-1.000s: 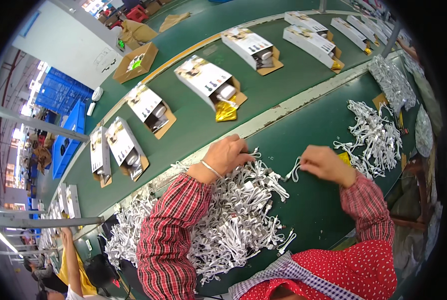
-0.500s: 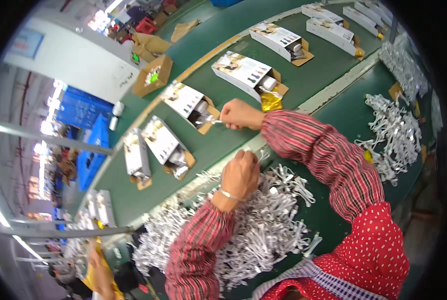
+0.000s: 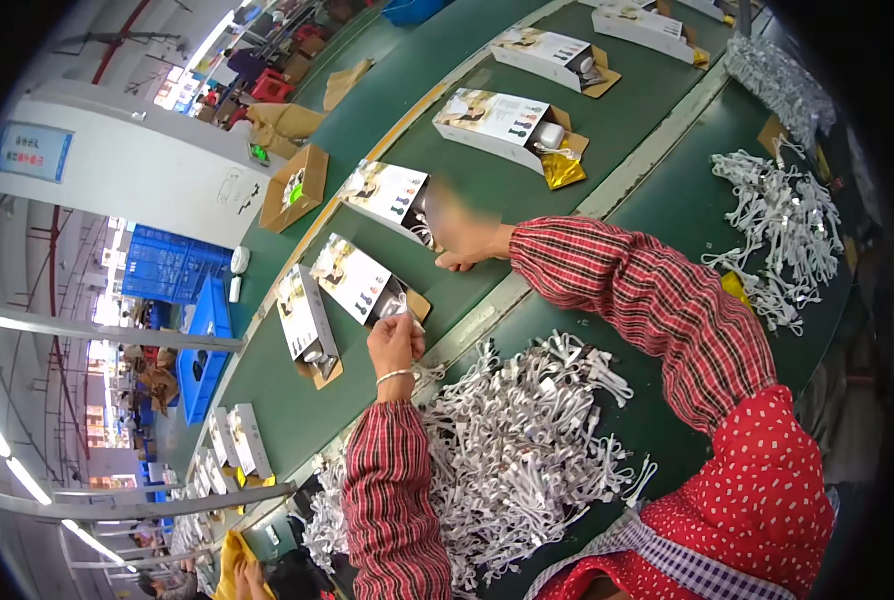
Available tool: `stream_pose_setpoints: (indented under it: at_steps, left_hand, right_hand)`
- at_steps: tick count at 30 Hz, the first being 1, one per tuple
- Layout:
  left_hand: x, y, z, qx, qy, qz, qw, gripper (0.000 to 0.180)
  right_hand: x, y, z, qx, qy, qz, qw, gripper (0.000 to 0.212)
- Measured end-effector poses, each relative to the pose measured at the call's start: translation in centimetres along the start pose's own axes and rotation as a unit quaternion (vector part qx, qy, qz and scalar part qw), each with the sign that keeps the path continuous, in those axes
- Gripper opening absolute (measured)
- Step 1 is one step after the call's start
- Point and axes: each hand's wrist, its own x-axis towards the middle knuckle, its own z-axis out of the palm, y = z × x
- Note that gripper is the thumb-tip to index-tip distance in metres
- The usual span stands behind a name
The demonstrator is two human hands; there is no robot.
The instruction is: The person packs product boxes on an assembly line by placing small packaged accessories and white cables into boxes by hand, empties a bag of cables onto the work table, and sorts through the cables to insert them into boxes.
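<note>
Close by, a big heap of white cables lies on the green table. A smaller heap of white cables lies to the right, near a shiny silver bag. A pale, worn strip runs along the table's far side.

Past it is a long green belt with white picture boxes lying on it, their ends open. The left hand is at the open end of one box. Its fingers are bunched together, but I cannot tell what they grip. The right hand is at the open end of the next box. It is blurry, so I cannot tell if it grips anything. A white cable loop shows at that box's mouth.

Across the belt stands a brown carton with small things inside. A blue tray leans over to the left.

Farther back are blue crates, a white wall with a blue sign, and a red stool. Long bright lights shine on the far left.
</note>
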Motion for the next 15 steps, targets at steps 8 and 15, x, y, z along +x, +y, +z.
stream_pose_setpoints:
  at_steps: [8,15]
  left_hand:
    - [4.5,0.2,5.6,-0.079,0.010,-0.047,0.996,0.013]
    - [3.3,0.6,8.4,-0.109,-0.066,0.062,0.990,0.034]
  right_hand:
    - [1.8,0.6,-2.7,0.033,0.035,-0.004,0.999,0.040]
    - [-0.2,0.4,-5.4,0.014,0.159,-0.011,0.987,0.034]
